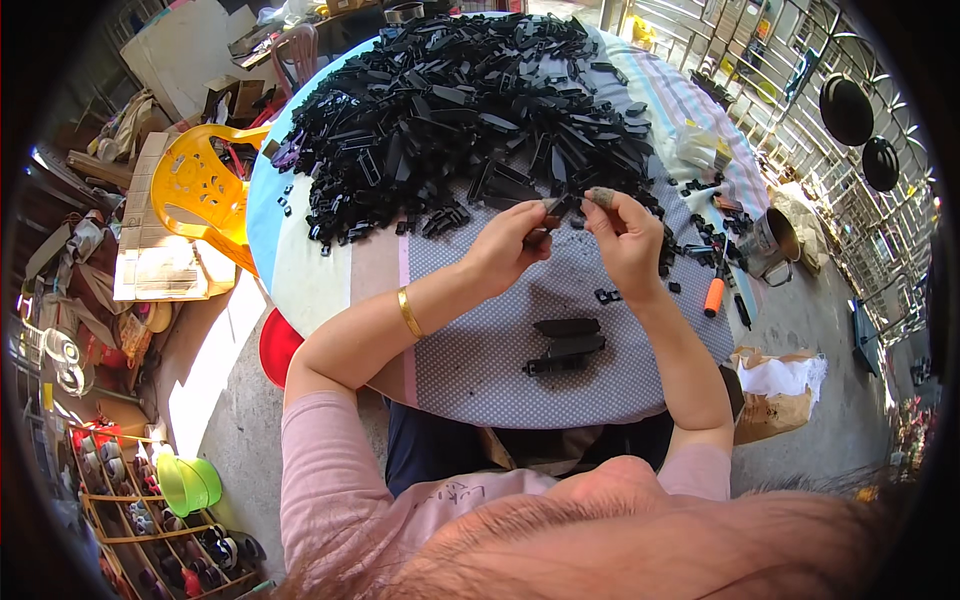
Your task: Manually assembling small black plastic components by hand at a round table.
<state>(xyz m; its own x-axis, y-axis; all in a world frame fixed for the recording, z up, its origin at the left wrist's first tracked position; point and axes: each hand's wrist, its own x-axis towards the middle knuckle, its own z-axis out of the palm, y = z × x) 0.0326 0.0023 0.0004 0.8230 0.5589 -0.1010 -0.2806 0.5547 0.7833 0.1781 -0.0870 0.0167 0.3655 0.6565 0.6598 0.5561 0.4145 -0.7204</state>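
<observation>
Above the patterned cloth of the round table [480,390], both my hands are raised close together at the near edge of a large heap of black plastic parts [430,110]. My left hand [510,245], with a gold bangle on its wrist, pinches a small black plastic part [562,206]. The fingers of my right hand [628,235] are closed at the other end of that part, and a greyish covering shows on a fingertip. Between me and my hands lie several longer black pieces [568,345] in a small group. A small black clip [607,296] rests below my right hand.
An orange-handled tool [714,297] and a metal mug [768,245] sit at the table's right, among scattered black bits. A yellow plastic chair [205,190] stands left. Beside the table are a red stool [278,348], a paper bag [775,410] and a green basket [188,485].
</observation>
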